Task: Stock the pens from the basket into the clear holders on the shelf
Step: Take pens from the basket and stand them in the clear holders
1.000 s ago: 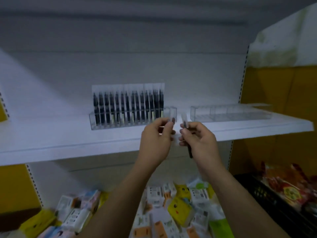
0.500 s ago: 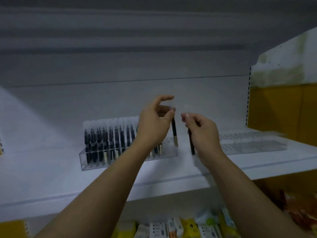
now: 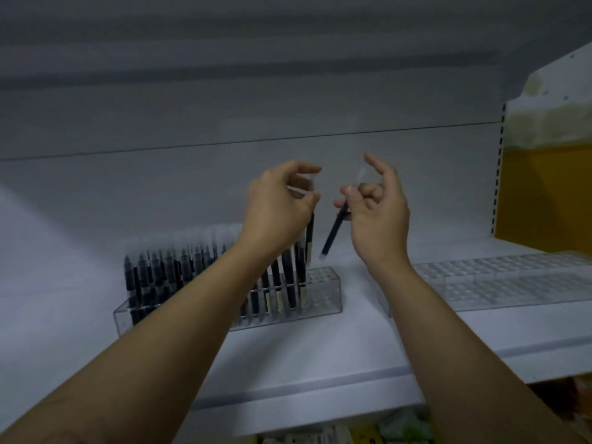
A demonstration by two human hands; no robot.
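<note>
Two clear holders (image 3: pixel 323 290) (image 3: pixel 512 283), two held pens (image 3: pixel 309 238) (image 3: pixel 333 233), two hands (image 3: pixel 275 209) (image 3: pixel 381 216)

Full holder (image 3: pixel 323 293): middle and its pens (image 3: pixel 288 283) hidden behind left forearm (image 3: pixel 179 315). Empty holder (image 3: pixel 512 283), to its right: near end hidden by right forearm (image 3: pixel 448 331). Boxes (image 3: pixel 320 439), below it: cut off, blurred.

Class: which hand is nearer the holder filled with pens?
Left. The left hand hangs above the right end of the filled holder, a pen in its grip. The right hand, holding a second pen, is rightward, past that end.
</note>
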